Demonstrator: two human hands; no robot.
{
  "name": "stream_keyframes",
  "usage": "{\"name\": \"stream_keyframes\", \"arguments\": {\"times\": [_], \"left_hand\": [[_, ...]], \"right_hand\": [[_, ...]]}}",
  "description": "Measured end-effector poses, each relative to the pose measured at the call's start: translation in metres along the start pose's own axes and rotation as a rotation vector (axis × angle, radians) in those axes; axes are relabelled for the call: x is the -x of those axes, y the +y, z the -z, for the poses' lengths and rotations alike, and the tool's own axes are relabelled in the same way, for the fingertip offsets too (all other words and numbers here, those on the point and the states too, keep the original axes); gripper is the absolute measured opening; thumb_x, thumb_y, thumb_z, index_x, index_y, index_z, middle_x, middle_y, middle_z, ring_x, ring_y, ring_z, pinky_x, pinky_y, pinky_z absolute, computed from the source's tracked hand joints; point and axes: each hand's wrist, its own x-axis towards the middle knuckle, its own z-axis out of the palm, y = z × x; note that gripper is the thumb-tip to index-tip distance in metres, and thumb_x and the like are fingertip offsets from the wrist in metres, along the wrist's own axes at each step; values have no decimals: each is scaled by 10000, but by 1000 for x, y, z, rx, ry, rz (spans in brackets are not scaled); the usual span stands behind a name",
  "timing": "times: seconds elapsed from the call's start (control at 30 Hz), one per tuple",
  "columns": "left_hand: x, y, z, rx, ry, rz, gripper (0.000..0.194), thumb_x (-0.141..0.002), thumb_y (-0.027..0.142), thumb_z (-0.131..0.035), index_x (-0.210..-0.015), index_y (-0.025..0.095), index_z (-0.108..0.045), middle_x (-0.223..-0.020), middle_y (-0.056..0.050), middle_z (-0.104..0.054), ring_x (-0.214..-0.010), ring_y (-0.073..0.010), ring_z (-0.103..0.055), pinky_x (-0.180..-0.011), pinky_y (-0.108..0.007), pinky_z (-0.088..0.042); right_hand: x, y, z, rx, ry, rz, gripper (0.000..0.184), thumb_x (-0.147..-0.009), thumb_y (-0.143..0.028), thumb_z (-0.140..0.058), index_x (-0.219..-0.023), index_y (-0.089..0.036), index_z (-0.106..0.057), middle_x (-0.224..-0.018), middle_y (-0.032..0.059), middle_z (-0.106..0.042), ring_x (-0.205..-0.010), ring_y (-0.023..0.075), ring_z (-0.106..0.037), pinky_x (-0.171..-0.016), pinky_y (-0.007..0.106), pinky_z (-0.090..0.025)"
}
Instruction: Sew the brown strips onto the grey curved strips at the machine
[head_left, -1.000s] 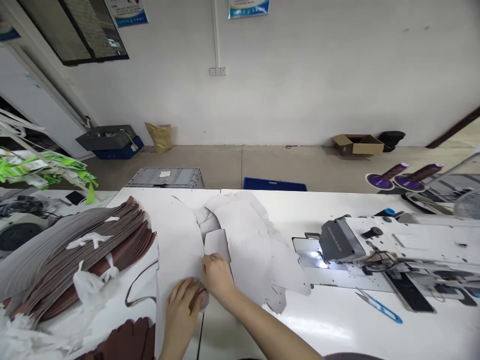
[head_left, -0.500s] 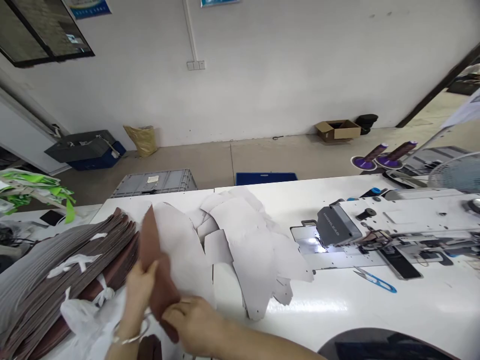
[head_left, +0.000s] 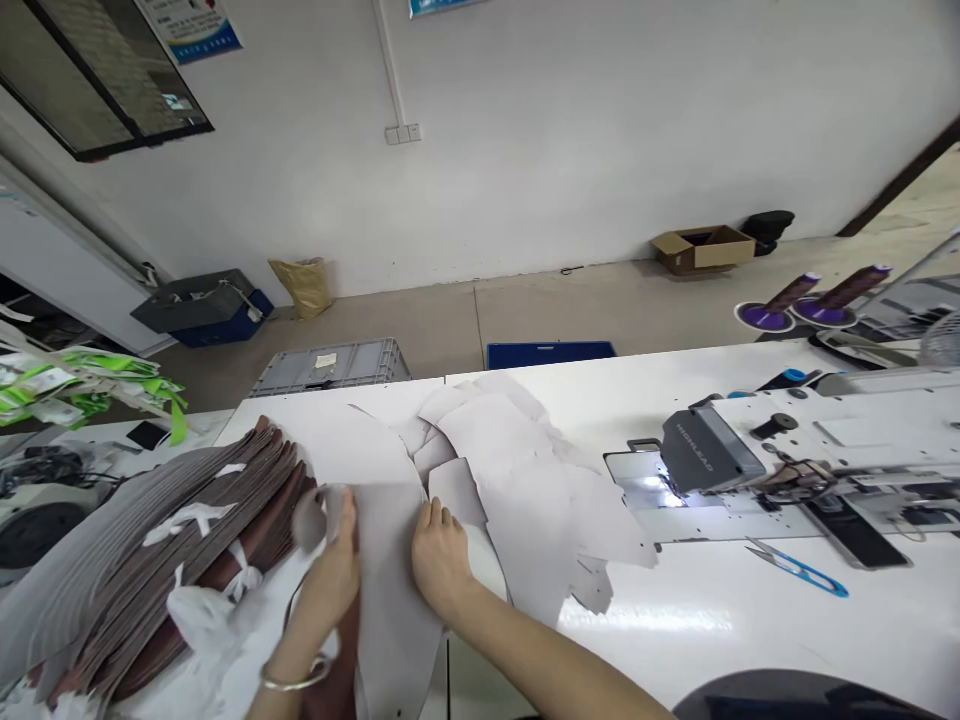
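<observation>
My left hand [head_left: 334, 575], with a thin bangle on the wrist, is closed on the curled edge of a cut piece [head_left: 313, 515] that is blurred by motion, brown on one side and pale on the other. It sits just right of the tied stack of brown pieces [head_left: 150, 545]. My right hand [head_left: 439, 555] lies open, fingers stretched flat on a long curved pale piece [head_left: 386, 600] that runs between both hands on the white table [head_left: 675, 620]. A loose pile of pale cut pieces [head_left: 525, 470] spreads just beyond my right hand.
A white sewing machine [head_left: 810, 440] with its lit needle area stands on the right; blue thread snips [head_left: 799, 572] lie in front of it. Purple thread cones [head_left: 795, 300] stand behind. Green tags [head_left: 82, 385] hang at the left. Grey and blue crates [head_left: 330, 362] sit on the floor beyond.
The brown piece that both hands held up has come down onto the table. My right hand has let go and now lies flat on the pale piece; my left hand has shifted forward.
</observation>
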Motion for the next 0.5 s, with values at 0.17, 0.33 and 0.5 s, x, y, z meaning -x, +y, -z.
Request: {"name": "stream_keyframes", "arguments": {"times": [0.17, 0.33, 0.5], "left_hand": [[-14, 33, -36, -46, 68, -109, 664, -881, 22, -206, -1519, 183, -288, -1135, -134, -645, -891, -191, -671, -716, -251, -463], [-26, 25, -45, 122, 59, -27, 496, -886, 63, -293, -1272, 105, -603, -1223, -145, -620, -1097, -232, -614, -945, -327, -463], [-37, 20, -57, 348, 187, -67, 431, -848, 181, -380, -1153, 63, -661, -1170, -154, -668, -1100, -248, -625, -1013, -367, -451]], "right_hand": [[0, 3, 2, -31, 7, -30, 367, -827, 59, -375, -1077, -58, -617, -1148, 231, -608, -1067, 301, -587, -845, 426, -502], [-24, 21, 3, -122, -2, -163, 183, -803, -93, -568, -967, -74, -647, -975, 181, -640, -926, 286, -620, -745, 359, -499], [-22, 17, 9, -139, 10, -70, 184, -815, -90, -532, -961, -88, -644, -995, 176, -635, -923, 283, -616, -737, 361, -492]]}}
